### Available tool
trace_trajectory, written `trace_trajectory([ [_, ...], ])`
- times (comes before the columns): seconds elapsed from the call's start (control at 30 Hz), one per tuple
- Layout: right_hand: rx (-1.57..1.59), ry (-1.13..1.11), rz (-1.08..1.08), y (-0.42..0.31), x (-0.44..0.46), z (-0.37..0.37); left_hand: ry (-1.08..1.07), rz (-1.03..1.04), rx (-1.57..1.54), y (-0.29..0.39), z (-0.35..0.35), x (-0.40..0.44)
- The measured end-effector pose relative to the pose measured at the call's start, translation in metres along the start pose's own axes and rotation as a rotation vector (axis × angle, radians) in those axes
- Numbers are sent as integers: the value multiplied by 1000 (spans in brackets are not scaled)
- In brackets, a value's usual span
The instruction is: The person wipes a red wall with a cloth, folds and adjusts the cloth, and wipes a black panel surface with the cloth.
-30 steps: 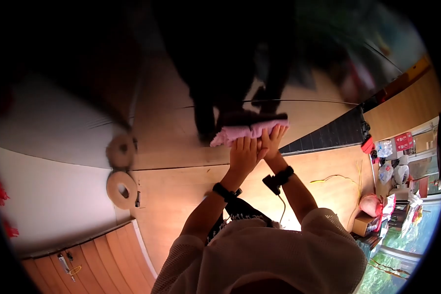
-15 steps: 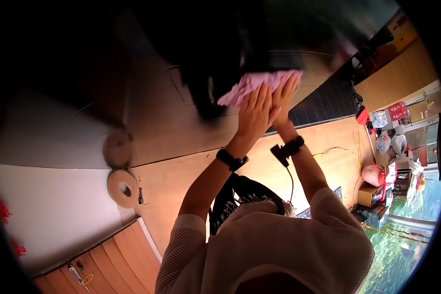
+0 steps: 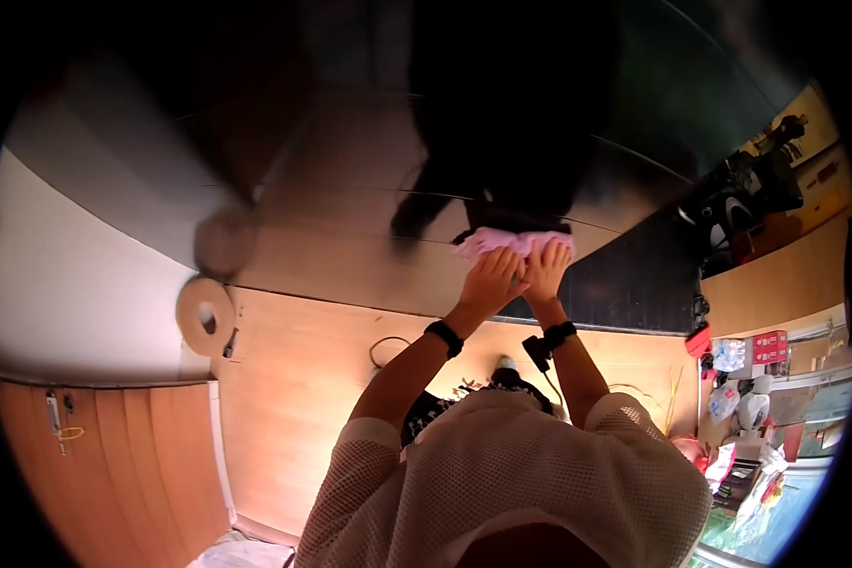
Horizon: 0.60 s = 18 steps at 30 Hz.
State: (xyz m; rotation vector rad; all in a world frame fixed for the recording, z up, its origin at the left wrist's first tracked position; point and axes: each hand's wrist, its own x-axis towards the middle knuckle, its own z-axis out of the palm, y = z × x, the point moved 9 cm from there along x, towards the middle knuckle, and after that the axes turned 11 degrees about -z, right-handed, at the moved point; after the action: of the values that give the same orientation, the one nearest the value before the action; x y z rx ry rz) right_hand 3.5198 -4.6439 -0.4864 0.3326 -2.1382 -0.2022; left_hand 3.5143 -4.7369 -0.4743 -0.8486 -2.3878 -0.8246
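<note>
A bunched pink cloth lies against a dark, glossy surface that mirrors a dark figure. My left hand presses on the cloth's left part, fingers extended over it. Beside it, my right hand holds down the right part in the same way. The two hands touch or nearly touch at the thumbs. Both wrists wear black bands, and a cable hangs from the one on the right. The palms and the cloth's underside are hidden.
A round, ring-shaped tan object is at the left, near the glossy surface's edge. Wood-look floor lies below. A brown slatted panel stands at lower left. Bags, boxes and a red carton crowd the right by the windows.
Both hands have come down with the pink cloth, closer to my body and to the glossy surface's near edge. The view has turned somewhat. The hands stay on the cloth.
</note>
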Motion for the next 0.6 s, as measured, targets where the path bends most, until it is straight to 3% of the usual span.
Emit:
trace_trajectory([
  [0.1, 119, -107, -163, 13, 13, -27, -153, -145, 102, 24, 44, -2],
  [0.17, 97, -74, -218, 39, 48, -56, -20, -103, 154, 59, 25, 25],
  [0.33, 3, 279, 70, 94, 143, -141, 247, 14, 86, 123, -92, 121],
  [0.43, -34, 335, 77, 97, 135, -131, 286, 41, 124, 121, -82, 122],
  [0.53, 8, 322, 123, 83, 85, -96, 204, 59, 223, 98, -39, 92],
  [0.6, 46, 214, 90, 69, 37, -64, -220, -41, 189, 74, 17, 62],
])
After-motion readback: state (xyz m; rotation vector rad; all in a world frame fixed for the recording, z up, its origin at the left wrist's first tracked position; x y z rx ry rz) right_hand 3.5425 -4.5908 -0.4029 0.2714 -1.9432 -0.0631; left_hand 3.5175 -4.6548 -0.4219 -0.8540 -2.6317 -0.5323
